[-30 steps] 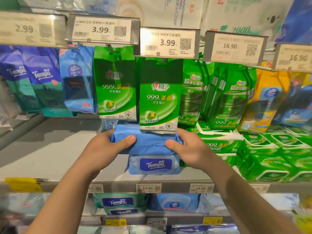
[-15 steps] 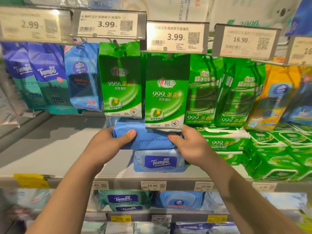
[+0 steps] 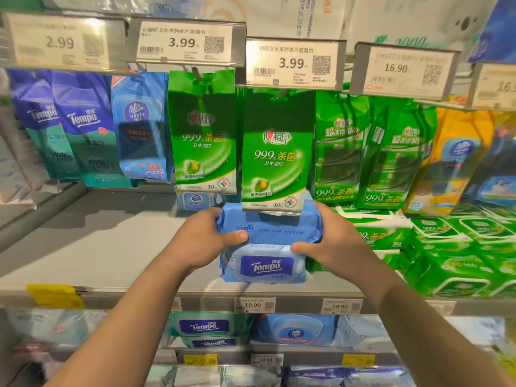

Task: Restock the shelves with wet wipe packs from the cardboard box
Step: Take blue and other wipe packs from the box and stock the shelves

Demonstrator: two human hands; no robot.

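A blue Tempo wet wipe pack (image 3: 268,233) sits on top of another blue Tempo pack (image 3: 265,266) that lies on the grey shelf (image 3: 97,247). My left hand (image 3: 206,238) grips the upper pack's left end, thumb on its front. My right hand (image 3: 335,241) grips its right end. A hanging green sachet (image 3: 275,152) hides the top pack's upper edge. The cardboard box is out of view.
Green wipe packs (image 3: 452,252) are stacked on the shelf to the right. Hanging blue, green and yellow sachets fill the row above, under price tags (image 3: 293,62). A small blue pack (image 3: 195,199) stands at the shelf's back. More Tempo packs (image 3: 206,328) lie on the lower shelf.
Both hands and the upper pack have stayed on the stack; the camera has moved closer and shifted slightly, and my thumbs have slid a little inward along the pack's front.
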